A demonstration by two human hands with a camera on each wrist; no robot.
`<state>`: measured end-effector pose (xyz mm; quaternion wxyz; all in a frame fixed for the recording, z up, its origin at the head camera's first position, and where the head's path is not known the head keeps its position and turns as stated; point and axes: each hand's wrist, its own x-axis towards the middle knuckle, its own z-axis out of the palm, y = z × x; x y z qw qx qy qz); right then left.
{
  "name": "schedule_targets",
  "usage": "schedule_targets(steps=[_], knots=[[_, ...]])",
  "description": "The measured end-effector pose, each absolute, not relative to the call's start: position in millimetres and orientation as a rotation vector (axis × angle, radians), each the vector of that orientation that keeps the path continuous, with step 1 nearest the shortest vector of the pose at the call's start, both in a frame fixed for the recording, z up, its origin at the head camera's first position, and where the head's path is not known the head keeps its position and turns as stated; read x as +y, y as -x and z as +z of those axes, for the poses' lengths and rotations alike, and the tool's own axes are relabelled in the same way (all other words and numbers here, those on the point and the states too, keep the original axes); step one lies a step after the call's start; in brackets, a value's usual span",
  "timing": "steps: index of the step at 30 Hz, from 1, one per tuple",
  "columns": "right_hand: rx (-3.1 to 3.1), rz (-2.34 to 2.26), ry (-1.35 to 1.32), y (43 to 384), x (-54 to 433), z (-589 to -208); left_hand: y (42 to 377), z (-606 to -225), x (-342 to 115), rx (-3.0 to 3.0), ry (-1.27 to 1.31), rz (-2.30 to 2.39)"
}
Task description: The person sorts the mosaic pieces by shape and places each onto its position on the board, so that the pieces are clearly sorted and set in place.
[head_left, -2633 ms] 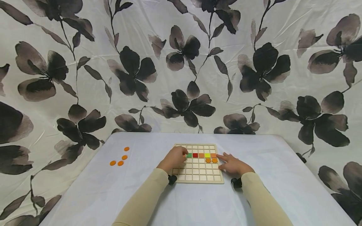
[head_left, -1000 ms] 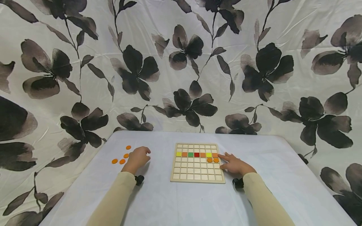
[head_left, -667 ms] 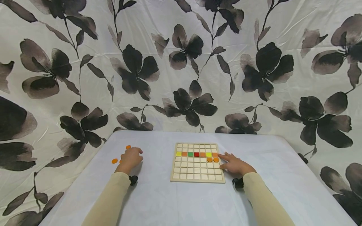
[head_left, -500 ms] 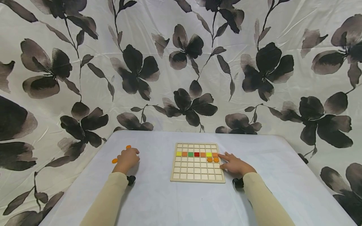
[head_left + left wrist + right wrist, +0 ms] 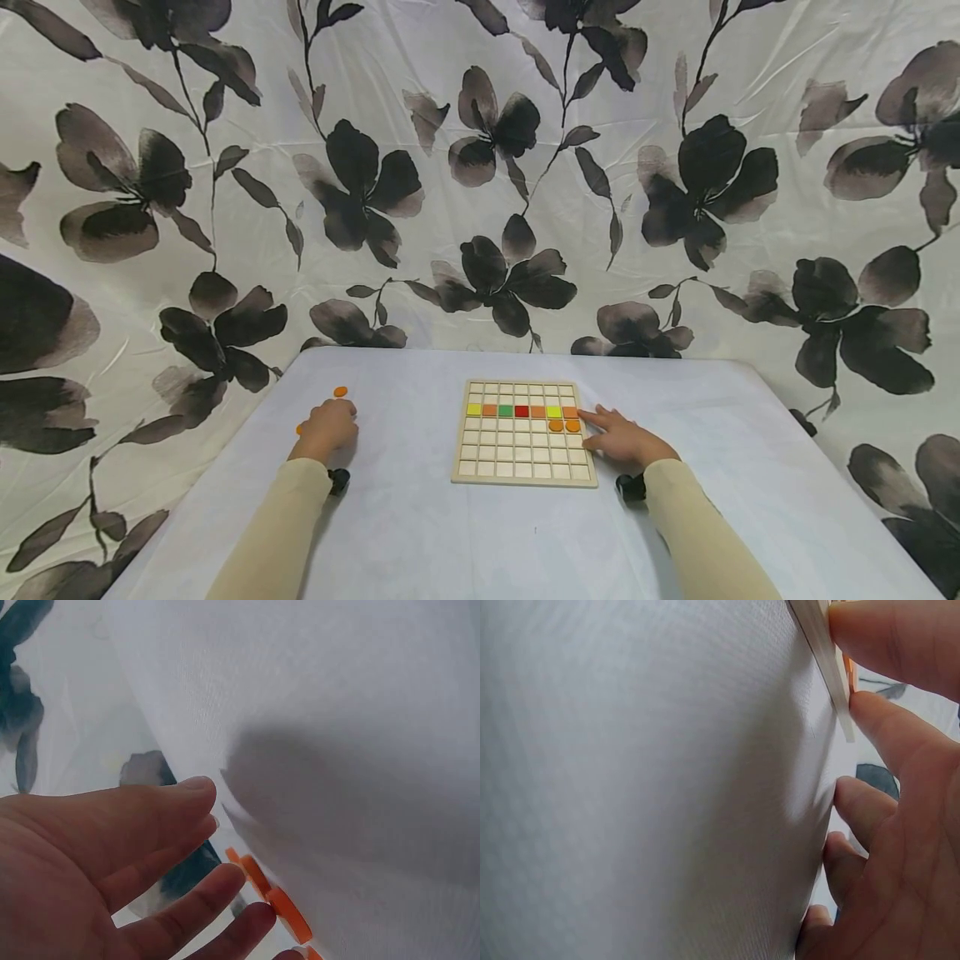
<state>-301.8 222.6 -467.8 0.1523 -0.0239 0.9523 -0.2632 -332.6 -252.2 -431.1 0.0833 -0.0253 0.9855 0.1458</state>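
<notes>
My left hand [image 5: 326, 431] is over the orange discs at the left of the table, fingers loosely spread and nothing between them. One orange disc [image 5: 341, 392] lies just beyond it; another shows only a sliver at its left side, and the others are hidden beneath the hand. In the left wrist view, the fingertips are right at a few orange discs [image 5: 289, 915]. My right hand [image 5: 626, 439] touches the right edge of a wooden grid board [image 5: 517, 477] with thumb and forefinger, its other fingers resting on the cloth.
A row of coloured squares [image 5: 522, 411] in yellow, orange, green and red crosses the board's upper part. Two orange discs [image 5: 564, 426] sit in cells below its right end. White cloth covers the table [image 5: 525, 542]; a floral curtain [image 5: 420, 300] hangs behind.
My left hand has left the board's left side and moved left to the loose discs, covering more of them. My right hand has stayed at the board's edge.
</notes>
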Motion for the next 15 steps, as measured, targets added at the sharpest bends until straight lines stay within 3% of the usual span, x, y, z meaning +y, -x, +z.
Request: schedule_targets(steps=[15], knots=[[2.719,-0.773,0.018,303.0,221.8,-470.3,331.5,-432.8,-257.6,2.998,0.007,0.415]])
